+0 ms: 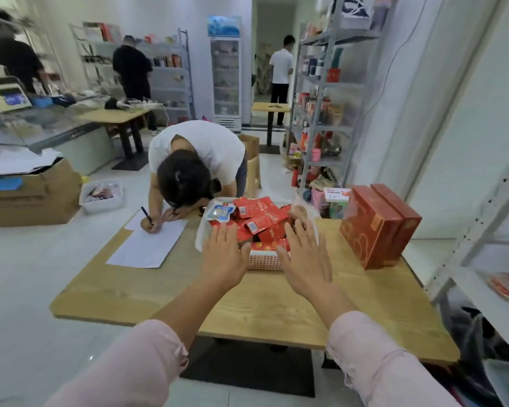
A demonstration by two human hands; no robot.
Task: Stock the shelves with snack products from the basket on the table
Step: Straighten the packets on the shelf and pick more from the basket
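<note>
Basket (264,261), white mesh, on wooden worktop (247,306): heaped with red snack packets (259,220), one blue-white pack (219,212) on top. Left hand (224,254) and right hand (304,258) extended flat above its near edge, fingers straight, together, holding nothing. Shelf (491,301) at right carries one pack (507,286). Stocking apparently at outset; nearly everything left.

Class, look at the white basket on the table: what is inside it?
The basket holds a heap of red snack packets, with one blue-and-white packet at its far left. The left hand and right hand cover the near part; anything lower in the heap is hidden.
</note>
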